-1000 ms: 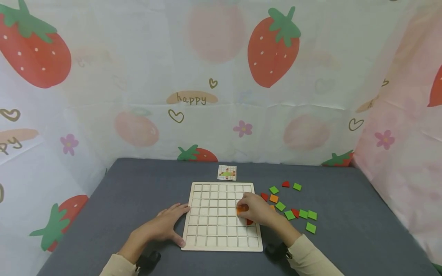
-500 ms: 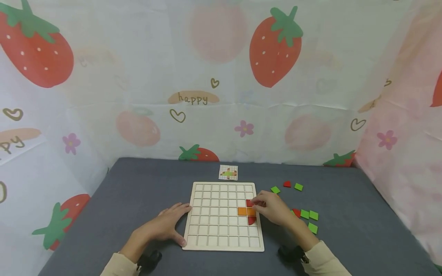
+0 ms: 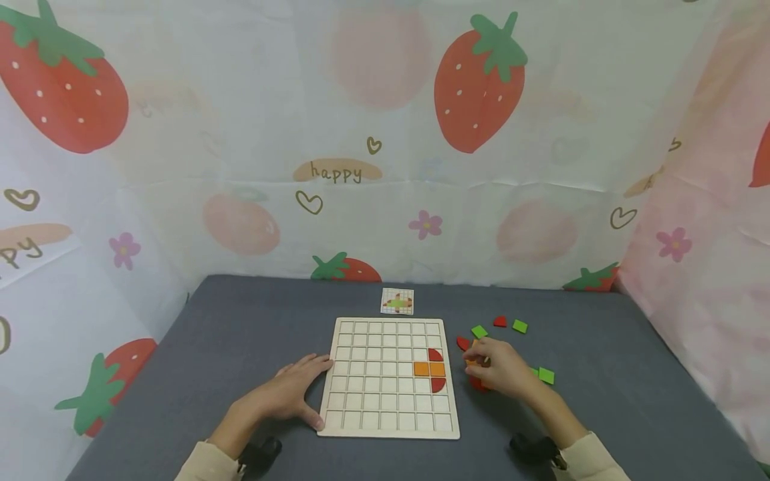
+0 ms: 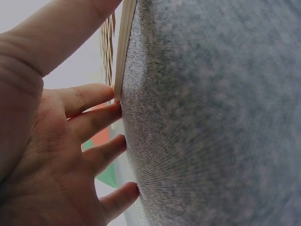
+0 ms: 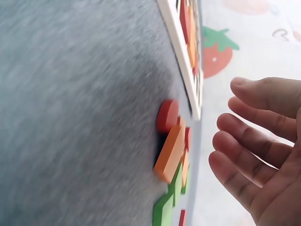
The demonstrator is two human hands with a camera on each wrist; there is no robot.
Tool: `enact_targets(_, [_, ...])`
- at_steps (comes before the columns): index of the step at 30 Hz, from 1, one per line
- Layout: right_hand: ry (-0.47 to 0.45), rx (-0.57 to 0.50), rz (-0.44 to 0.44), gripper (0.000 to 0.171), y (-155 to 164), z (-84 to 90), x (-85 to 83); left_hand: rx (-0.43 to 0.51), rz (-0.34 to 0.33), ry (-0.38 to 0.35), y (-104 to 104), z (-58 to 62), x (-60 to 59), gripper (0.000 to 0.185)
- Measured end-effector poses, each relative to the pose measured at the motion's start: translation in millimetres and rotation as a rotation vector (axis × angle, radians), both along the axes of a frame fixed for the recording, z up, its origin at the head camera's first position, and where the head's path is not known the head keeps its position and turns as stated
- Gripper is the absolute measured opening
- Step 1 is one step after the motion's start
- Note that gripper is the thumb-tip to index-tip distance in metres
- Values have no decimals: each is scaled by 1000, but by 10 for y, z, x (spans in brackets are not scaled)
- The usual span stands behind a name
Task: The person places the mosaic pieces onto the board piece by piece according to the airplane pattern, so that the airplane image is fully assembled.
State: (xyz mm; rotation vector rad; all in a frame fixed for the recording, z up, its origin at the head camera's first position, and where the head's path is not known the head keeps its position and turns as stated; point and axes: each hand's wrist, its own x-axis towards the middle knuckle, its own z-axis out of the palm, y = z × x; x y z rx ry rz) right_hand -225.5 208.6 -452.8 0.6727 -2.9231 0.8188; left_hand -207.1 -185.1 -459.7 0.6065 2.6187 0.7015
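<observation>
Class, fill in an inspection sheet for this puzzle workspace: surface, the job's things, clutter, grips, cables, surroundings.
Surface: grey felt-like table, flat.
Job's things: wooden grid board holding two orange squares and two red quarter-rounds near its right edge; loose pieces in green, red and orange lie right of the board; small pattern card beyond the board.
Clutter: nothing seen.
Grips: left hand rests flat against the board's left edge; right hand hovers over the loose pieces, fingers relaxed in the wrist view, holding nothing.
Cables: nothing seen.
Surroundings: strawberry-print sheeting on three sides.
</observation>
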Motion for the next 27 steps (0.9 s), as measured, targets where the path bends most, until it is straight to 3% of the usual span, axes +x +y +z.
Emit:
enact_targets(8, [-99,32,-57,23,127,-6,44,3,-7,12,-7,-17,-2,105])
enact_targets(27, [-103,114,-51,23,235,-72,72,5,12,-8,-2,-8,7,105])
